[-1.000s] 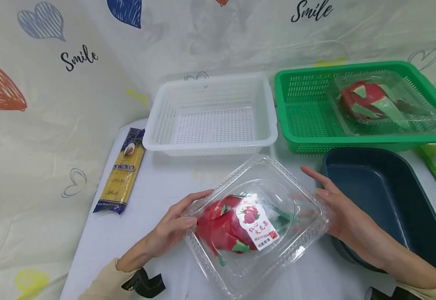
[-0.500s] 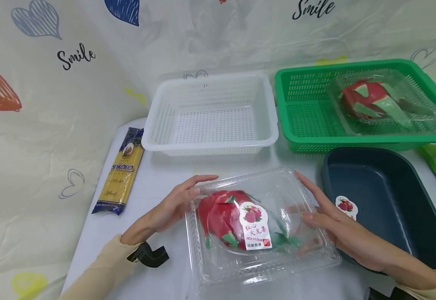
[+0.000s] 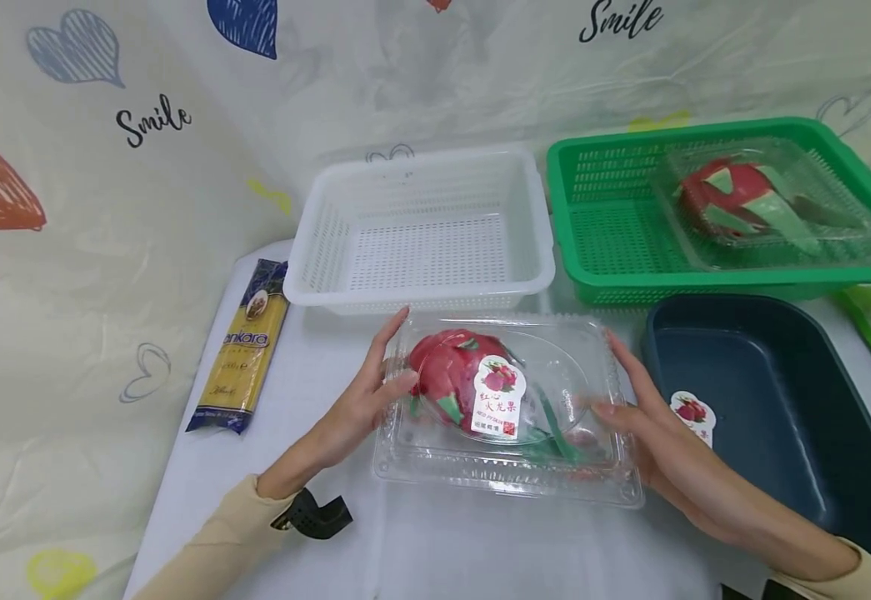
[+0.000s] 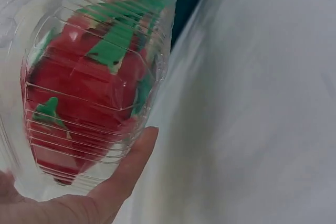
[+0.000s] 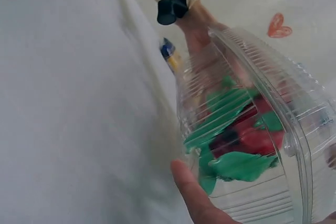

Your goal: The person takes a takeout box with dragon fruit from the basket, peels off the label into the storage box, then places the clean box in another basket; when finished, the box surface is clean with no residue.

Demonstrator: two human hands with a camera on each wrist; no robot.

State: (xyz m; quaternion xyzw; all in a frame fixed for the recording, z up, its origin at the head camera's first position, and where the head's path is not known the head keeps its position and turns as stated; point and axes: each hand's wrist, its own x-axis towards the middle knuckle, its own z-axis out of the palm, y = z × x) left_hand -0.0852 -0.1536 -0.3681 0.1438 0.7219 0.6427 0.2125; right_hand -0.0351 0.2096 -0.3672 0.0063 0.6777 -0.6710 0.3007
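Note:
Between both hands is a clear plastic clamshell box [image 3: 435, 471], lifted over the table with its long side facing me. A red dragon fruit [image 3: 443, 375] with green scales lies inside, toward the left end. On the lid sits a white label [image 3: 497, 400] with a dragon fruit picture. My left hand [image 3: 352, 412] grips the box's left end, thumb on top; in the left wrist view a finger [image 4: 131, 169] lies along its ribbed wall. My right hand [image 3: 668, 442] grips the right end, and in the right wrist view a fingertip [image 5: 184, 177] touches the box's lower side.
Behind the box stands a white basket [image 3: 420, 296]. A green basket [image 3: 608, 287] at back right holds another boxed dragon fruit [image 3: 735, 196]. A dark blue basin [image 3: 765, 400], with a round-topped sticker [image 3: 693, 417], is on the right. A yellow pasta packet [image 3: 243, 354] lies on the left.
The box has turned from a diagonal to nearly straight and moved away from me, toward the white basket. Both hands have gone along with it. The sticker at the basin has come into view.

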